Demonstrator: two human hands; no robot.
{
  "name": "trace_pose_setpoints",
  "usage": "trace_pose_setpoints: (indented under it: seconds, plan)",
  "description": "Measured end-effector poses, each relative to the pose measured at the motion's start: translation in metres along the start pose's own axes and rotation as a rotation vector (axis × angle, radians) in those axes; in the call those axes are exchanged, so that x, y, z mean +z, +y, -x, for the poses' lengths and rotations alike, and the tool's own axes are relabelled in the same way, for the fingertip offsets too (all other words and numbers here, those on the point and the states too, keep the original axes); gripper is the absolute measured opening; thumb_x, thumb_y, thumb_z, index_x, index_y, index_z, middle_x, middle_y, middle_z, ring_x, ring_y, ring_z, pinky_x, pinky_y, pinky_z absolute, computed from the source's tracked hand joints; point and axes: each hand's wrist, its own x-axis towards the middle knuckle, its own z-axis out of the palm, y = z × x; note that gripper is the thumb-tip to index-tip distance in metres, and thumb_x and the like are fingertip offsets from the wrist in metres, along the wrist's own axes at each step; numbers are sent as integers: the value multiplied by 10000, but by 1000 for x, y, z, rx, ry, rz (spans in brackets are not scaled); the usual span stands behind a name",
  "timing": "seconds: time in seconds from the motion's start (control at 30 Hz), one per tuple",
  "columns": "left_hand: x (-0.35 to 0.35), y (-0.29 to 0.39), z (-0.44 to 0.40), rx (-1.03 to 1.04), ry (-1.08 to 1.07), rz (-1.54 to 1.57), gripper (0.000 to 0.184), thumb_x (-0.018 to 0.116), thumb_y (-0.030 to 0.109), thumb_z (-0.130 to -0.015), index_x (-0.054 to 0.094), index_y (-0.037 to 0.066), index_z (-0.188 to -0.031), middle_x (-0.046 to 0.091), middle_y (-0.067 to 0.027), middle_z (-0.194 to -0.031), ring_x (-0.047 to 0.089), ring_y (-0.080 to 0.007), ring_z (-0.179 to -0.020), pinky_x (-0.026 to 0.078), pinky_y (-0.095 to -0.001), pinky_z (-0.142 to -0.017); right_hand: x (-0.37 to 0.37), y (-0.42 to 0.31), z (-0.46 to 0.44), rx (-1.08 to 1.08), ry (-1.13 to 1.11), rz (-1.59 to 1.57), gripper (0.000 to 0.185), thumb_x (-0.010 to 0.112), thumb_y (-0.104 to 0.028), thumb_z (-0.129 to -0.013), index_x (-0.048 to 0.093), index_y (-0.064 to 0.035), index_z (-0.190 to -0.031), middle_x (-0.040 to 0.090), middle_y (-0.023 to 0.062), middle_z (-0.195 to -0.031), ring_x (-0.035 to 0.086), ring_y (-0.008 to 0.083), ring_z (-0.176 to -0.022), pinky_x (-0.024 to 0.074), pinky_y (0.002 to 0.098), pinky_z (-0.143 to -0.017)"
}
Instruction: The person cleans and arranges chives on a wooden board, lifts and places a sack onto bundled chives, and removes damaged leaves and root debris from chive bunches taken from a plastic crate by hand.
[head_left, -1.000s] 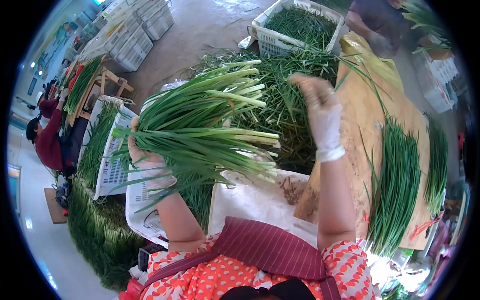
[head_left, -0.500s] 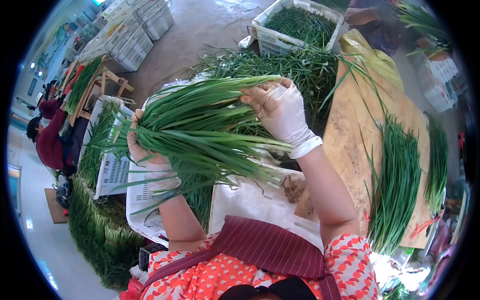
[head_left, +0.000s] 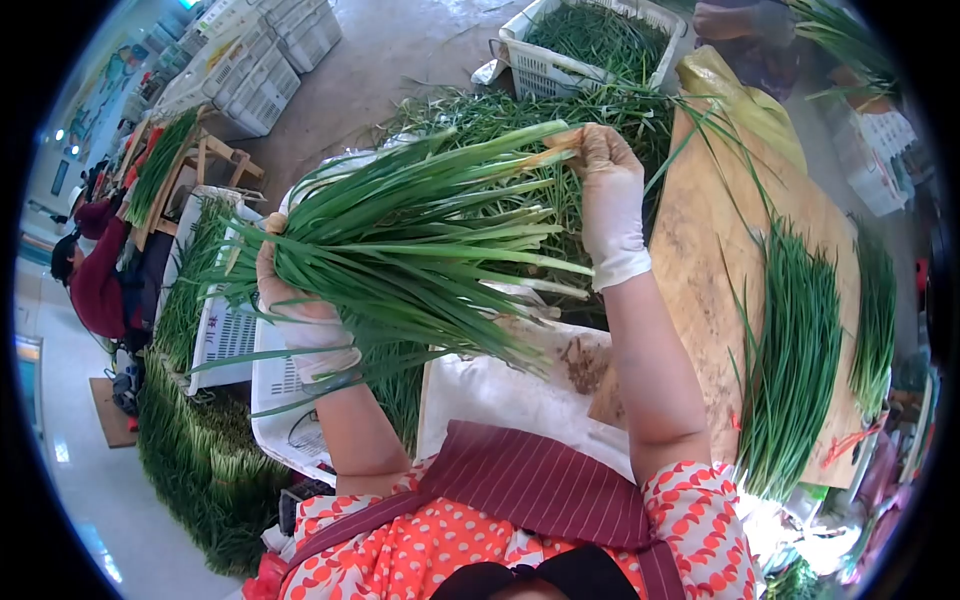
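A loose bunch of garlic chives (head_left: 400, 235) is gripped at its leafy end by my left hand (head_left: 300, 325), gloved in white, with the pale stalk ends fanning out to the right. At the upper stalk ends, my right hand (head_left: 612, 205), also gloved, has its fingertips pinched on a yellowish-brown withered leaf (head_left: 556, 148). Below the bunch lies a white cloth-like surface (head_left: 500, 395) with brown dirt on it. A heap of loose chive leaves (head_left: 545, 190) spreads behind the bunch.
On the right, a wooden board (head_left: 700, 260) carries a neat chive bundle (head_left: 790, 370). A white crate (head_left: 540, 75) of greens stands at the back. Crates (head_left: 225, 345) and stacked bundles (head_left: 210, 470) are at left. Other people (head_left: 100, 270) sit far left; another person's arm (head_left: 735, 20) shows upper right.
My right hand has shifted right and slightly up, from across the stalk ends to a fingertip pinch on the withered leaf. The stalks have fanned wider; my left hand keeps its place.
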Motion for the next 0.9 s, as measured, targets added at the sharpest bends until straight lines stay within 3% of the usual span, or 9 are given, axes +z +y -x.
trace_pose_setpoints:
  seconds: [0.23, 0.3, 0.33, 0.37, 0.43, 0.53, 0.77, 0.87, 0.9]
  plan:
    - [-48, 27, -4, 72, 51, 27, 305, 468, 144, -808, 569, 40, -1077, 568, -144, -1129, 529, -291, -1076, 415, -486, -944, -95, 43, -37, 120, 312, -42, 281, 463, -247, -922, 559, -40, -1084, 640, 104, -919, 608, 207, -842, 478, 293, -745]
    - [-52, 28, -2, 104, 130, 16, 313, 470, 141, -807, 566, 41, -1087, 566, -142, -1134, 528, -289, -1079, 414, -484, -945, -108, 51, -31, 98, 3, 1107, 410, 554, -247, -869, 491, -83, -1240, 607, 149, -1078, 590, 244, -967, 457, 310, -839]
    - [-51, 29, -3, 132, 209, 5, 321, 472, 138, -806, 563, 41, -1098, 565, -141, -1139, 527, -288, -1082, 414, -483, -946, -89, 40, -21, 3, -80, 976, 527, 627, -248, -817, 440, -139, -1298, 542, 171, -1198, 549, 250, -1063, 397, 298, -928]
    - [-50, 27, -3, 61, 37, 16, 313, 470, 134, -818, 564, 45, -1104, 568, -139, -1137, 530, -279, -1082, 417, -480, -944, -72, 27, -11, -33, -224, 903, 488, 629, -273, -819, 494, -90, -1250, 540, 135, -1214, 529, 211, -1091, 355, 278, -964]
    - [-46, 18, -4, 39, 36, 32, 314, 478, 136, -822, 559, 44, -1111, 569, -136, -1135, 535, -277, -1073, 423, -479, -938, -37, 0, 1, 306, -544, 52, 474, 647, -266, -810, 534, 1, -1185, 597, 87, -1119, 515, 154, -1077, 331, 281, -983]
    - [-42, 13, -9, 12, 48, 96, 298, 492, 139, -825, 553, 49, -1102, 567, -133, -1129, 542, -280, -1055, 434, -485, -921, -4, -11, 15, 512, -570, -362, 352, 603, -166, -848, 552, 10, -1149, 628, 85, -1014, 579, 112, -898, 446, 228, -798]
    - [-5, 9, 0, -19, -69, -11, 193, 515, 153, -820, 551, 75, -993, 569, -136, -1100, 554, -295, -1031, 460, -511, -877, 3, -1, 22, 284, -318, -34, 234, 541, -219, -894, 626, -1, -894, 639, 55, -812, 545, 88, -645, 438, 208, -600]
    - [-20, 19, -1, 21, -20, -41, 225, 513, 170, -820, 579, 64, -1008, 581, -149, -1092, 565, -297, -1018, 469, -516, -864, -24, -5, 5, 83, -249, 185, 217, 522, -208, -904, 614, -18, -956, 636, 64, -814, 551, 92, -676, 434, 204, -618]
    - [-28, 25, 0, 53, 71, -17, 243, 510, 180, -820, 593, 60, -1014, 588, -156, -1086, 573, -298, -1008, 473, -518, -858, -43, 3, -6, 150, -97, 6, 207, 523, -191, -902, 597, -32, -1013, 636, 58, -812, 558, 96, -708, 437, 205, -648]
